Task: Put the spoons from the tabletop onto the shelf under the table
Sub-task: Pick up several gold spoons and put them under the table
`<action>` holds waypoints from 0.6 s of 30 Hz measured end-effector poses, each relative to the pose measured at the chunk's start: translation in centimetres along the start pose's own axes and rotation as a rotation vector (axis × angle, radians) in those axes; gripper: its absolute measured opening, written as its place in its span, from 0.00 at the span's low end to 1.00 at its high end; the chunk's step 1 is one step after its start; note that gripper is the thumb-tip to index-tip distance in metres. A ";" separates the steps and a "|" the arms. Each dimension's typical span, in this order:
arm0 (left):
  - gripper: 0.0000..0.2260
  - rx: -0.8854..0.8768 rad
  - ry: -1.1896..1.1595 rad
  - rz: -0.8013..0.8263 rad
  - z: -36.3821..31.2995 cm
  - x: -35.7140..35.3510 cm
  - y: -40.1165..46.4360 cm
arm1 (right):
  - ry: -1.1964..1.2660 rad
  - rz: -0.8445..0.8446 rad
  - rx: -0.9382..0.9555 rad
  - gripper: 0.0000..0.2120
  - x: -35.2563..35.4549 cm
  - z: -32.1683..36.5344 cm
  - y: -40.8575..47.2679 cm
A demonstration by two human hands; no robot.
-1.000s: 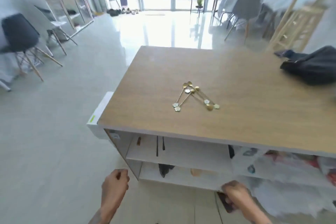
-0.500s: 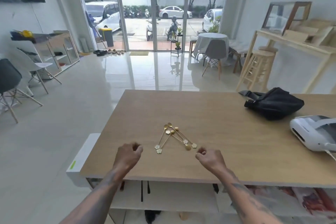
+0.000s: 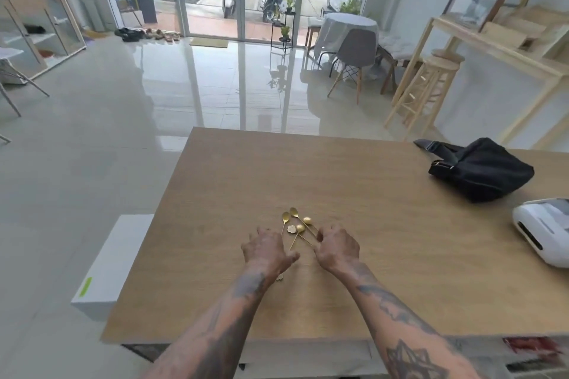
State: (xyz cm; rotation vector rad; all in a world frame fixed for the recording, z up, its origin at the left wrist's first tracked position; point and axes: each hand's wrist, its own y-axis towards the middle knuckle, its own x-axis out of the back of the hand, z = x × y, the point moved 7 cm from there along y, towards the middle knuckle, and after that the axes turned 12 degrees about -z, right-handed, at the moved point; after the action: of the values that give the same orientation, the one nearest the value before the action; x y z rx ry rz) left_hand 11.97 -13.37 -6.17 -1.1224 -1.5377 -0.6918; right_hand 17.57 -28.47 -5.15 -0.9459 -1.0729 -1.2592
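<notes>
From the head camera, the near ends of the gold spoons (image 3: 296,226) are covered by the two hands, so a full count cannot be made; the bowls of at least four and one flower-shaped handle end show beyond the knuckles. A small pale piece (image 3: 279,277) peeks out beside the left wrist, too small to identify. The shelf under the table (image 3: 308,357) is mostly hidden by the tabletop edge and the forearms; only a strip of it shows at the bottom of the frame, and its contents are unclear. The white device (image 3: 543,231) is cut off by the right edge.

The spoons lie crossed in a loose cluster on the wooden tabletop (image 3: 338,178), towards its near middle, well apart from the black bag (image 3: 480,169) at the far right.

Both tattooed forearms reach forward from the bottom of the frame. The left hand (image 3: 267,251) is palm down with its fingers loosely spread, thumb pointing right, its fingertips at the cluster's left side. The right hand (image 3: 337,248) is curled, fingers bent inward over the handles on the right side; whether it actually pinches a spoon cannot be told. A white box (image 3: 110,261) sits against the table's left side.
</notes>
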 end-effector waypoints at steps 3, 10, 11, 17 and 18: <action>0.19 0.008 -0.003 0.051 -0.4 -0.3 1.2 | -0.074 0.008 0.022 0.11 -0.8 0.4 0.8; 0.11 -0.015 -0.166 0.126 -0.4 -0.7 1.1 | -0.126 0.086 0.061 0.12 -1.5 0.4 0.0; 0.13 -0.017 -0.175 0.122 -0.1 -0.6 0.9 | -0.126 0.095 0.061 0.13 -1.3 0.3 -0.3; 0.13 0.001 -0.296 -0.008 0.9 4.4 -1.0 | 0.079 0.119 -0.071 0.14 2.7 0.3 -2.1; 0.12 -0.001 -0.334 -0.038 0.9 5.8 -1.5 | 0.154 0.105 -0.097 0.17 4.0 0.4 -2.3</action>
State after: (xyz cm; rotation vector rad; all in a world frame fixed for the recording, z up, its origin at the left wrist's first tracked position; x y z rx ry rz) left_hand 10.25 -11.43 -0.72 -1.2590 -1.8431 -0.5489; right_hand 15.28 -29.29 -1.24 -0.9497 -0.8385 -1.2838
